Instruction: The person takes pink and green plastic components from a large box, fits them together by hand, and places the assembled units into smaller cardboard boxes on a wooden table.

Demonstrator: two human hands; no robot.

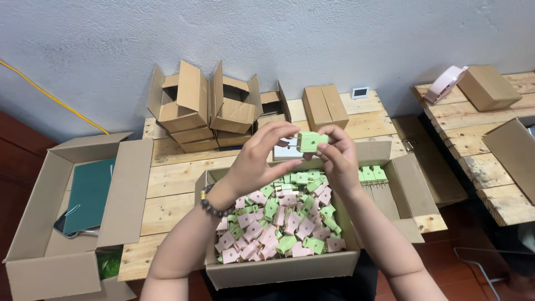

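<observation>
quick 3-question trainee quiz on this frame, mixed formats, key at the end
1. True or false: the green plug is held by both the left hand and the right hand.
2. The open box below the hands holds plugs in which colours? A) pink and green B) blue and white C) all black
3. Fill in: the bead bracelet is on the ___ wrist.

Key: 1 true; 2 A; 3 left.

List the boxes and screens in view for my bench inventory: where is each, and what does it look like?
Brown cardboard carton, nearest, open, full of green and pink plugs.
Large open carton, left, brown.
Small open boxes, stacked by the wall.
Small white screen, at the wall, rectangular.
</observation>
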